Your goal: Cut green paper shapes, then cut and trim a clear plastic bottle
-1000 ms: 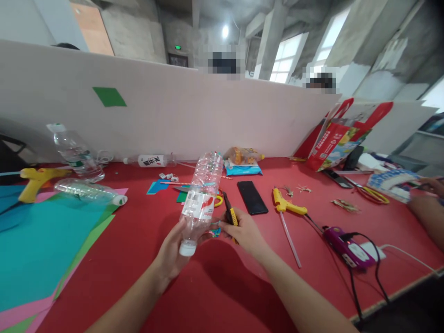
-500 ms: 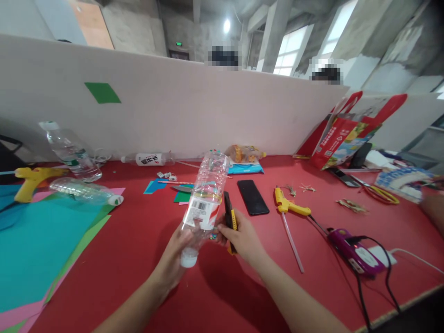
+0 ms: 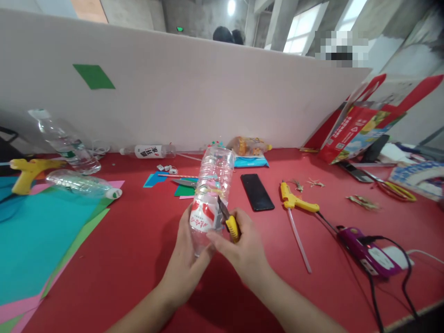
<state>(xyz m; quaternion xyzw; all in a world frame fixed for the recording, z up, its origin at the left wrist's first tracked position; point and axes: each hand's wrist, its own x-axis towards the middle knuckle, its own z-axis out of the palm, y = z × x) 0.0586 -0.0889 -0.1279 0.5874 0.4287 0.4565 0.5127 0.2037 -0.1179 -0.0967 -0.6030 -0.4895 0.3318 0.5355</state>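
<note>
One smooth red tabletop (image 3: 138, 259) lies beneath a clear, ribbed plastic bottle (image 3: 211, 196), held tilted between both hands, and a slimmer yellow-and-black cutter (image 3: 231, 226) with a dark blade. Since the previous frame the bottle has turned: its paper-white label (image 3: 203, 215) shows red print instead of barcode; the cap is now hidden. Left hand (image 3: 183, 259) curls around the bottle's near end; right hand (image 3: 247, 245) grips the cutter, blade beside the label, contact unconfirmed.

Black phone (image 3: 257, 192) lies beside yellow glue gun (image 3: 294, 200); purple power strip (image 3: 367, 252) nearby
</note>
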